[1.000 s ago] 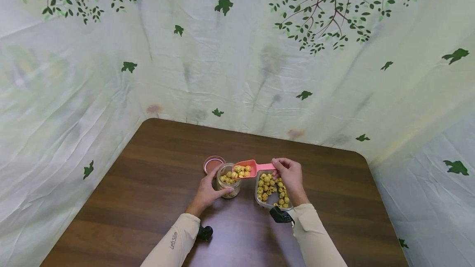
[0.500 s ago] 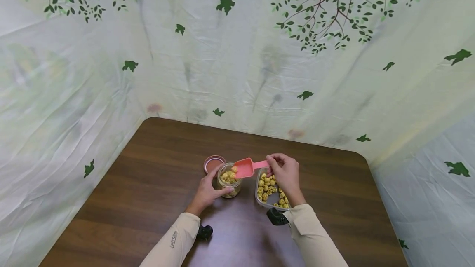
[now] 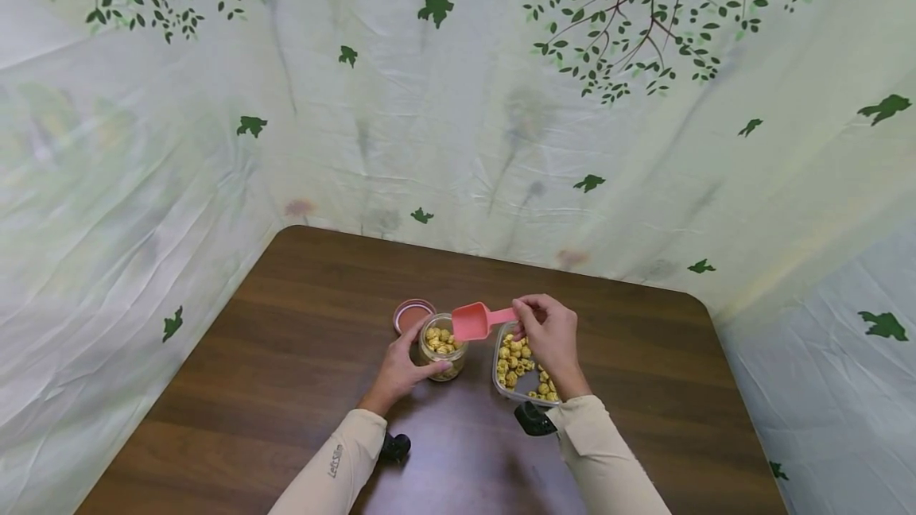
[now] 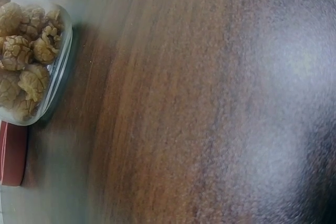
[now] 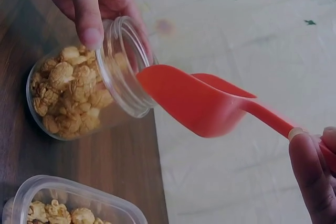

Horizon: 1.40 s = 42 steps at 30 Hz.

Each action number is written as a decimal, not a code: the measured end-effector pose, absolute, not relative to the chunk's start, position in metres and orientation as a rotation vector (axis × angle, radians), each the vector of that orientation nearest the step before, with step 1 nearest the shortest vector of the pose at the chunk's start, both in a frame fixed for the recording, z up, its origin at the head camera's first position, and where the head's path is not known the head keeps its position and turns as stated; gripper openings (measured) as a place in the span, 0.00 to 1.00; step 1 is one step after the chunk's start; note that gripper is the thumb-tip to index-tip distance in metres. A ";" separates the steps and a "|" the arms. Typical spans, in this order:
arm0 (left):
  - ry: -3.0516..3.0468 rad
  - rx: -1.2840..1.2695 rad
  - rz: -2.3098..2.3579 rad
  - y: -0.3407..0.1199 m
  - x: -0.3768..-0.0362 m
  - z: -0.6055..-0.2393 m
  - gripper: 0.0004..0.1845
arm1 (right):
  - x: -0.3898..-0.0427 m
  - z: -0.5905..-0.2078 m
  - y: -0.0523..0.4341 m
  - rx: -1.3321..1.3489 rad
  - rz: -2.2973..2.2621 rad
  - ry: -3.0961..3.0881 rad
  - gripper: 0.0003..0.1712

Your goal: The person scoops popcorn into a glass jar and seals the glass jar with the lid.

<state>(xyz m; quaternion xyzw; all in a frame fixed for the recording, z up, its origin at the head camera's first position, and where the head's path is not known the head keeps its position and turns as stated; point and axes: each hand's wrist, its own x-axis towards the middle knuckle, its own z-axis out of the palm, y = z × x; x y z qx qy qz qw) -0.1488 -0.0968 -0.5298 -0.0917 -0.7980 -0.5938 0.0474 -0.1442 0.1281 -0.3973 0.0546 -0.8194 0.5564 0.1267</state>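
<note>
Popcorn (image 3: 440, 338) fills the glass jar (image 3: 441, 357) on the table (image 3: 286, 356) nearly to its mouth, left hand (image 3: 401, 368) curled round it, right hand (image 3: 547, 334) pinching the tipped, seemingly emptied pink scoop (image 3: 472, 321), while more remains in the plastic tub (image 3: 497, 376) alongside

Soft, even indoor light; sharp head view, softer wrist views

The head view is bright and evenly lit, with wide-angle bending of the backdrop cloth (image 3: 458, 141) toward the edges and faint shadows under the forearms on the table (image 3: 300, 388). The left wrist view is blurred, with a pale sheen of glare on the wood at right and a dark far-right corner. The right wrist view is dimmer and hazy; the red scoop (image 5: 205, 103) is fairly sharp, its surroundings soft.
</note>
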 end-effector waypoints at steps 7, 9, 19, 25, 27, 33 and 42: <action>-2.430 -0.286 -1.833 -0.096 -0.146 -0.522 0.45 | -0.145 -0.400 0.132 0.125 1.676 -2.366 0.08; -2.430 -0.285 -1.823 -0.096 -0.150 -0.532 0.46 | -0.145 -0.402 0.133 0.122 1.681 -2.366 0.08; -2.459 -0.263 -1.788 -0.100 -0.158 -0.553 0.48 | -0.155 -0.428 0.146 0.115 1.701 -2.346 0.10; -2.493 -0.265 -1.729 -0.099 -0.158 -0.551 0.50 | -0.164 -0.451 0.155 0.063 1.750 -2.305 0.12; -2.510 -0.262 -1.707 -0.100 -0.158 -0.551 0.50 | -0.164 -0.453 0.156 0.043 1.765 -2.293 0.13; -2.534 -0.267 -1.672 -0.100 -0.159 -0.548 0.51 | -0.161 -0.455 0.160 -0.042 1.817 -2.261 0.13; -2.476 -0.344 -1.680 -0.097 -0.161 -0.537 0.51 | -0.160 -0.455 0.168 -0.126 1.868 -2.210 0.14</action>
